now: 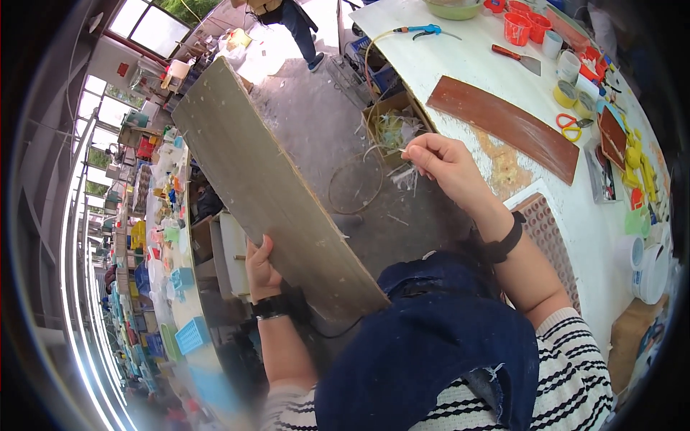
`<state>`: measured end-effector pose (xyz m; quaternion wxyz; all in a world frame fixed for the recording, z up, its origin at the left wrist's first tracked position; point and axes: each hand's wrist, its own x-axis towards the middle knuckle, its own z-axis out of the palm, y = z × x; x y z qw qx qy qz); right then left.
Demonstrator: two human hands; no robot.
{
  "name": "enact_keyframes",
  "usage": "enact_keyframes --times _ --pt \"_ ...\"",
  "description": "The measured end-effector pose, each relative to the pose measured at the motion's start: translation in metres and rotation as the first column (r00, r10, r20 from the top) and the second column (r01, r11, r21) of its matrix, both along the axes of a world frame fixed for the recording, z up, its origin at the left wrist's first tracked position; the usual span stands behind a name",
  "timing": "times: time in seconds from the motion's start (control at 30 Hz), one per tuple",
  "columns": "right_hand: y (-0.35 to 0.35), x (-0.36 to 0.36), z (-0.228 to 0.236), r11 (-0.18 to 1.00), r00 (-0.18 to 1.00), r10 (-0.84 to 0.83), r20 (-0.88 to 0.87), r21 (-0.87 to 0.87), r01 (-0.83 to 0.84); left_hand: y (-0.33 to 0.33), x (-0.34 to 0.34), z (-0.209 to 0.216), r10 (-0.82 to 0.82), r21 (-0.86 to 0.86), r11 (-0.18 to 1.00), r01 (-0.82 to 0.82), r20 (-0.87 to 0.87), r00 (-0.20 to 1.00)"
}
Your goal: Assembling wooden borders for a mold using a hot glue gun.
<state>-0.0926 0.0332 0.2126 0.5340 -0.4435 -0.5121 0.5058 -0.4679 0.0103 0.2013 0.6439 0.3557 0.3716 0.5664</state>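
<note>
My left hand point(263, 273) grips the left edge of a long grey-brown board point(269, 194), thumb on its upper face. The board slants from the upper left down to my apron, and the fingers beneath it are hidden. Out to the right, my right hand point(447, 169) has thumb and forefinger pinched on a thin pale strip point(374, 147), which curls off to the left. Below that hand, beyond the strip, a cardboard box point(371, 111) holds pale scraps point(399, 128).
On the white worktable point(467, 61) at right lie a curved brown panel point(503, 126), a scraper point(528, 62), scissors point(571, 128), red cups point(517, 29) and tape rolls point(564, 93). A cluttered bench point(188, 287) runs along the left. Another person's leg point(298, 32) shows at the top.
</note>
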Motion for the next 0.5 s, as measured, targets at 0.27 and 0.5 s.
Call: enact_keyframes --times 0.27,0.5 --pt "-0.032 -0.07 -0.025 0.919 0.906 0.379 0.189 0.038 -0.393 -0.001 0.0 -0.004 -0.019 0.001 1.0 0.019 0.028 0.999" --pt "-0.032 -0.087 -0.019 0.924 0.904 0.379 0.198 -0.031 -0.38 0.002 0.004 -0.004 -0.072 0.021 0.997 0.072 0.034 0.997"
